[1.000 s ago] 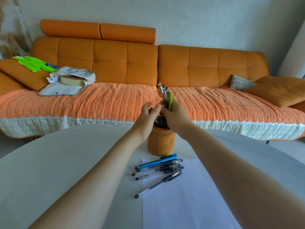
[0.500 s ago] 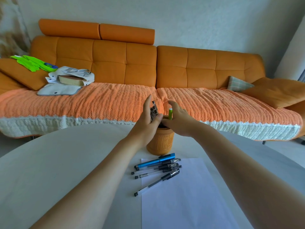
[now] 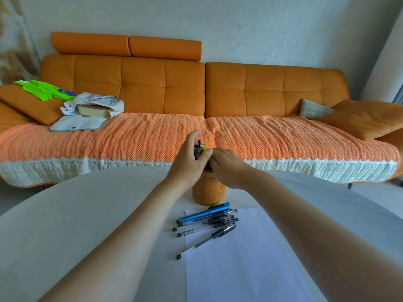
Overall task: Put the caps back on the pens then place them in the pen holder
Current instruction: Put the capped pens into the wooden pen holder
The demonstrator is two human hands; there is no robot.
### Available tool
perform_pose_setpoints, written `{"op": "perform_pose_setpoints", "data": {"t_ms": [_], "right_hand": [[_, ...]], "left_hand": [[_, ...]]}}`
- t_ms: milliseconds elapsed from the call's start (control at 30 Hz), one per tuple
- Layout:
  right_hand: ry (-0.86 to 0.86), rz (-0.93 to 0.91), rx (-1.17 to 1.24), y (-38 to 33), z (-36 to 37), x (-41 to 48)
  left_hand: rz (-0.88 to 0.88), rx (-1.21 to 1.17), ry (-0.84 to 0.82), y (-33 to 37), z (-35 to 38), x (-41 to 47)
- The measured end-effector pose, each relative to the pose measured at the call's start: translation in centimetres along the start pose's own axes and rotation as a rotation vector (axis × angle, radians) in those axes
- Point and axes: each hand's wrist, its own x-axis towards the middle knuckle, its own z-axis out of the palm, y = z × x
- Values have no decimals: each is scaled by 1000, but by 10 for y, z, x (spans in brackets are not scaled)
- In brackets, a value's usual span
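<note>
An orange woven pen holder (image 3: 209, 191) stands on the white table beyond a sheet of paper. My left hand (image 3: 189, 162) wraps a bundle of pens (image 3: 199, 149), a green one among them, at the holder's mouth. My right hand (image 3: 226, 165) rests over the rim, fingers curled against the bundle; what it grips is hidden. In front of the holder lie several capped pens: a blue one (image 3: 204, 214), black gel pens (image 3: 218, 222) and one apart (image 3: 206, 240).
A white paper sheet (image 3: 246, 258) lies under the loose pens on the round white table (image 3: 65, 225). Behind the table is an orange sofa (image 3: 152, 88) with a bag, a book and cushions on it.
The pen bundle has sunk from standing tall above the holder down into it. My right hand moved from gripping the pens' side to lying over the rim; my left hand closed around the tops.
</note>
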Motion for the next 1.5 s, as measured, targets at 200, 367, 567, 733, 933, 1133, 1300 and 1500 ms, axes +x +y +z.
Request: {"op": "perform_pose_setpoints", "data": {"t_ms": [200,367,567,733,933,1133,1300,1500], "right_hand": [[77,-45,-36,-3,-12,-17],[289,-104,-101,-15,-29,-49],[-79,-182,-98,-35,-24,-89],[-276,-201,-208,-34,-3,-103],[-313,-231,-335,-22,13,-106],[-264,-272,-381,-17,23,-107],[-257,-297,-385,-16,24,-104],[-331,-244,-396,-22,25,-103]], "left_hand": [[2,135,-114,6,-12,0],[-2,214,103,9,-26,-17],[-127,426,-27,10,-37,-58],[-107,647,-485,15,-39,-98],[-22,837,-665,4,-31,-115],[-30,790,-645,-3,-30,-115],[-23,788,-644,-2,-31,-114],[-51,783,-645,4,-30,-113]]}}
